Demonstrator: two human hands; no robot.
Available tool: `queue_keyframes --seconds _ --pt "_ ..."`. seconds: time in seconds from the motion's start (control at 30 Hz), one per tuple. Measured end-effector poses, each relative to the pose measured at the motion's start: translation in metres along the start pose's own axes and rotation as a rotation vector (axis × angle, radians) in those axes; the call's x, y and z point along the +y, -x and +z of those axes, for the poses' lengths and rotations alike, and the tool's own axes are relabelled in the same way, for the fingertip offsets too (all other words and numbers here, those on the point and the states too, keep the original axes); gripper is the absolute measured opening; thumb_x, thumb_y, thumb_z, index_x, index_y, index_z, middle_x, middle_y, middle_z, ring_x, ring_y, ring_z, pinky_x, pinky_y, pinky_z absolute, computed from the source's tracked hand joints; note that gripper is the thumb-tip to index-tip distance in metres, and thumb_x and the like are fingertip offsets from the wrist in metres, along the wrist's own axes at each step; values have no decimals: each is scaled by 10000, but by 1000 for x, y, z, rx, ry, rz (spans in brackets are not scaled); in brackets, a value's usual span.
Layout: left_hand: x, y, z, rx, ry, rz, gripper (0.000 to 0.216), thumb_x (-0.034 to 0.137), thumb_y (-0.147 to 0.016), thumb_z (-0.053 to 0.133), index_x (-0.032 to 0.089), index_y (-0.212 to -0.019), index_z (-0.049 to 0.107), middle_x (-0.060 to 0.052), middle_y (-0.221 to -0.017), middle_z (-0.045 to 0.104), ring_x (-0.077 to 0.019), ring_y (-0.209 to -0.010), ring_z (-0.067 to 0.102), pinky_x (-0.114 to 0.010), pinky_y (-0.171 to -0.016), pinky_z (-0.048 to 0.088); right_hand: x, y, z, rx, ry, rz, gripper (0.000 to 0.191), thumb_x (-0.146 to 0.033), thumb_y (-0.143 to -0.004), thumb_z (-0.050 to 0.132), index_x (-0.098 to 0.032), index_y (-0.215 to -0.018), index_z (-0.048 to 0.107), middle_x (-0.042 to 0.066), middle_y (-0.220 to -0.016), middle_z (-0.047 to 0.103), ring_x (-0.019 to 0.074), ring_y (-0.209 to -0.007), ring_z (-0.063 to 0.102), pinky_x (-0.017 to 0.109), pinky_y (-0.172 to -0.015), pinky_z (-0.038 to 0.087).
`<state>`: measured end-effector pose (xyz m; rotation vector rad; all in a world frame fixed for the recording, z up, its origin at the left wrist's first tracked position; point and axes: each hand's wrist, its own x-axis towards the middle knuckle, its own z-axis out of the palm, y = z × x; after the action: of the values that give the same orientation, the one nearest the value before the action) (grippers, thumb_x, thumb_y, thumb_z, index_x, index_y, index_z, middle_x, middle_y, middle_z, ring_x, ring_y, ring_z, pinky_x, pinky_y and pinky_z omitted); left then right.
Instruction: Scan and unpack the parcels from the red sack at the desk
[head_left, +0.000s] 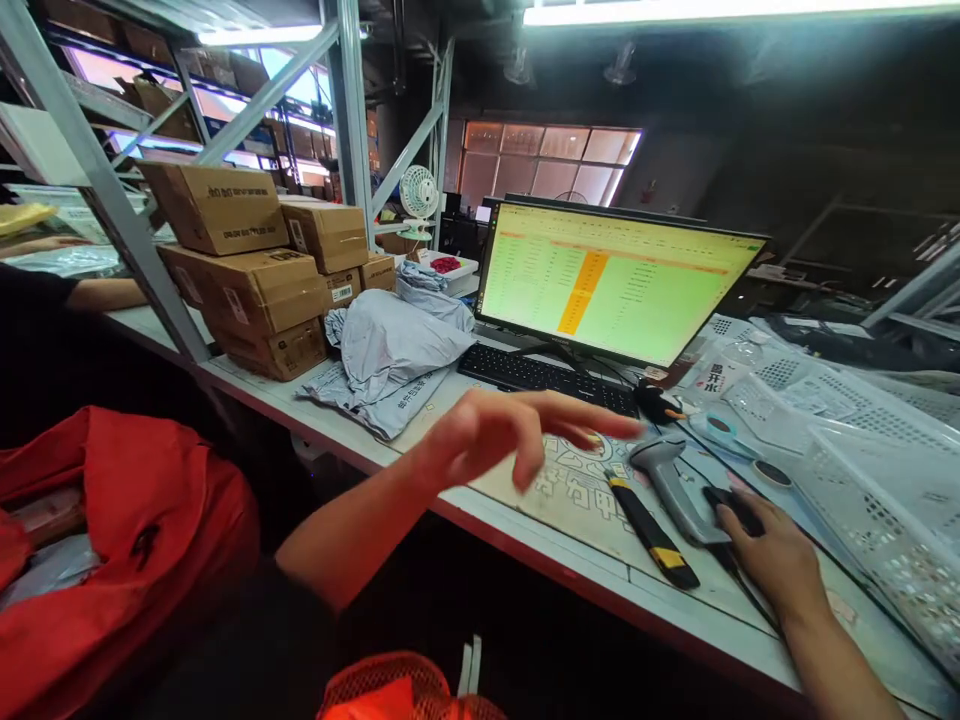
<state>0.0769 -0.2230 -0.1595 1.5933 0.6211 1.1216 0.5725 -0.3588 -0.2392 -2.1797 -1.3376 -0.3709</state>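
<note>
My left hand (517,430) hovers above the front of the desk, fingers stretched out and holding nothing. Under and beyond its fingertips lie a yellow-and-black box cutter (651,532) and a grey barcode scanner (679,490). My right hand (776,550) rests on a black computer mouse (736,510) just right of the scanner. A black keyboard (551,378) sits behind my left hand, in front of a monitor (615,280) that shows a spreadsheet with an orange column.
Stacked cardboard boxes (255,290) and grey mailer bags (397,345) stand on the left. White perforated baskets (847,480) and a tape roll (772,473) are at right. A red bag (135,540) is at lower left. Another person's arm (109,293) shows beyond the metal post (127,215).
</note>
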Motion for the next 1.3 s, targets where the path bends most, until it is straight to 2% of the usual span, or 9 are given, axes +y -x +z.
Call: queue_keyframes --seconds 0.1,0.13,0.23,0.33,0.47,0.63,0.8,1.03,1.3 --pt "-2 -59 13 -150 140 158 714 854 -897 433 196 -671 596 -157 -1194 760 -341 -1150 690 -441 -929 555 6 -3 3 -9 -68 2 462 -601 -815 444 -273 -1072 643 162 -1239 687 394 -1244 630 515 -1119 470" --pt "-9 -79 16 -134 140 140 705 845 -885 452 190 -656 576 -163 -1147 770 -310 -1084 706 -412 -909 556 9 -4 5 -8 -86 -6 455 -601 -811 454 -267 -1058 640 167 -1233 692 394 -1241 633 515 -1131 461" --pt "-41 -126 19 7 -26 -62 686 827 -838 486 180 -629 567 -163 -955 776 -221 -822 696 -321 -722 535 19 -7 11 19 -117 -17 465 -622 -768 487 -258 -1018 635 177 -1176 717 396 -1180 663 542 -1104 481" --pt "-78 -149 14 82 -132 -99 619 758 -831 540 172 -645 612 -116 -758 724 -181 -690 638 -282 -623 470 28 -10 17 40 -116 3 549 -666 -732 477 -227 -1018 643 185 -1144 730 396 -1118 691 577 -1065 508" --pt "-117 -150 9 122 -181 -91 579 712 -847 536 195 -589 565 -28 -551 582 -153 -538 554 -279 -567 408 32 -9 17 33 -102 6 608 -685 -768 458 -209 -1079 673 179 -1205 723 378 -1154 689 554 -1097 502" --pt "-144 -149 8 83 -211 -102 558 669 -847 547 198 -550 565 -16 -529 564 -152 -535 560 -279 -589 414 34 -6 16 8 -101 11 637 -704 -808 455 -227 -1139 717 157 -1240 714 379 -1152 692 552 -1062 532" --pt "-153 -157 6 42 -219 -115 514 605 -865 548 194 -559 585 -29 -562 614 -151 -544 568 -274 -587 429 41 -8 19 22 -93 14 633 -717 -795 478 -253 -1128 753 143 -1228 721 389 -1132 696 567 -1036 544" --pt "-158 -158 4 22 -229 -120 478 546 -889 543 191 -575 600 -31 -576 633 -149 -557 568 -270 -596 431 34 -7 16 32 -80 41 598 -711 -764 474 -272 -1065 746 151 -1222 715 414 -1135 687 585 -1036 541" --pt "-157 -155 4 28 -218 -108 430 478 -889 531 189 -578 605 -32 -594 636 -148 -565 563 -278 -613 425 30 -8 15 -19 -100 64 615 -725 -730 471 -268 -1083 683 159 -1209 691 439 -1171 664 626 -1123 471"
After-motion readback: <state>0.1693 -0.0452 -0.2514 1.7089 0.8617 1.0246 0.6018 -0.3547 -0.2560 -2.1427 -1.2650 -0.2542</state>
